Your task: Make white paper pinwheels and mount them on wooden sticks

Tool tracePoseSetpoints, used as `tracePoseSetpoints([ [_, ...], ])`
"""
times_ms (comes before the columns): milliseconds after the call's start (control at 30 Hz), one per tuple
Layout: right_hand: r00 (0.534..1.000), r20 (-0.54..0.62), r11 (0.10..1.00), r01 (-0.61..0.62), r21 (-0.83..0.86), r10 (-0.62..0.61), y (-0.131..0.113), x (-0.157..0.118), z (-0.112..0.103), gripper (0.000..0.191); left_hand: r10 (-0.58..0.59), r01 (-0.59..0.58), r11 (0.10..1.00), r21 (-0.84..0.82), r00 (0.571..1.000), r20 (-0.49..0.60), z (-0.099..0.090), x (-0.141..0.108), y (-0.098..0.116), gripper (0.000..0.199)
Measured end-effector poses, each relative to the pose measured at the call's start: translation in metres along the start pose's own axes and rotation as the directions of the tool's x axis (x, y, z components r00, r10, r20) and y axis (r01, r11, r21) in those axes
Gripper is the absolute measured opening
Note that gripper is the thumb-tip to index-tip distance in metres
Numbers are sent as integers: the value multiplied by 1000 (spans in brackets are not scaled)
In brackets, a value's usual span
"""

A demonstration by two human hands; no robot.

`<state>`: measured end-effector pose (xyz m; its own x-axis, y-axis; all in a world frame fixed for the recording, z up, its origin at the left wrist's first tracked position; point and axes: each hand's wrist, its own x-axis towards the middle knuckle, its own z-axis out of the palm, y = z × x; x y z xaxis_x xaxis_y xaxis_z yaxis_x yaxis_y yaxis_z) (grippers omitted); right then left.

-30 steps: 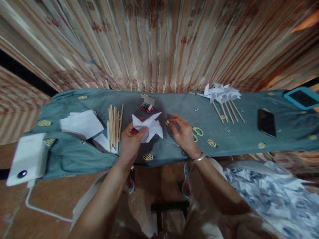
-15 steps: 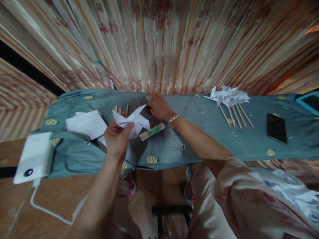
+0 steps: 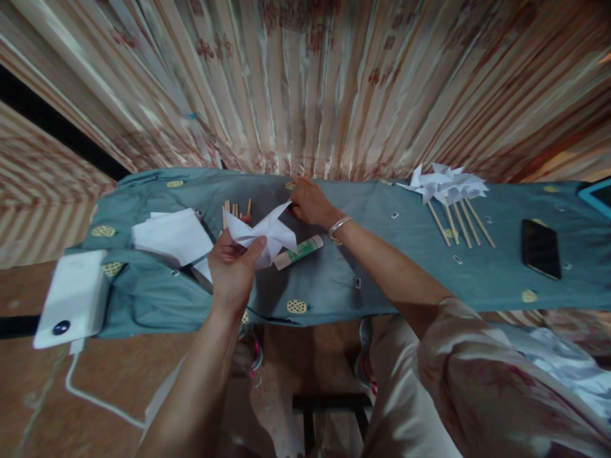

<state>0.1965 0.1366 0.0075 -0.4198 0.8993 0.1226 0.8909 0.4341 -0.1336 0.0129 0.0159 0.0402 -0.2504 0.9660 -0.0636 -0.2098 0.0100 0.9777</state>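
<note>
A white folded-paper pinwheel [image 3: 264, 234] is pinched in my left hand [image 3: 233, 270], thumb on top and fingers underneath. Short wooden sticks [image 3: 235, 210] lie just behind that hand. My right hand [image 3: 311, 202] is near the table's back edge, its fingers curled down over a small dark reddish object that they mostly hide. Between the hands and nearer me lies a green and white glue stick [image 3: 305, 250], its left end close to the pinwheel. A stack of white paper [image 3: 170, 236] rests left of my left hand.
Several white pinwheels on sticks [image 3: 449, 186] lie together at the right. Beyond them are a black phone [image 3: 540, 249] and a blue-edged device [image 3: 597, 197]. At the left end, a white power bank [image 3: 71, 296] with a cable juts over the edge. Curtains [image 3: 305, 89] hang behind the table.
The view has shifted slightly, so everything sits a little further right. My right hand's fingers have curled in more over the small object. My left hand still holds the pinwheel.
</note>
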Motion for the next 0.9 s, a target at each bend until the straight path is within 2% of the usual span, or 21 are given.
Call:
tracePoseSetpoints([
  [133,1000,-3,1000,-9,-13,9,0,2,3,27,-1,1,1000,-13,1000,5,2,0,0,49],
  [367,997,-79,999,2,-39,-5,-1,-3,11,29,10,-10,1000,-17,1000,13,3,1,0,46],
  [633,1000,0,1000,-3,-4,3,0,2,8,27,-2,2,1000,-10,1000,15,4,1,-1,47],
  [733,1000,-17,1000,1,-3,-1,-1,3,9,25,-1,1,1000,-3,1000,11,5,1,-1,46],
  [833,998,-64,998,-5,58,9,1,1,10,26,4,-4,1000,8,1000,1,6,1,0,45],
  [900,993,-97,984,-50,169,67,3,-2,9,24,2,-2,1000,21,1000,-2,7,1,-1,45],
])
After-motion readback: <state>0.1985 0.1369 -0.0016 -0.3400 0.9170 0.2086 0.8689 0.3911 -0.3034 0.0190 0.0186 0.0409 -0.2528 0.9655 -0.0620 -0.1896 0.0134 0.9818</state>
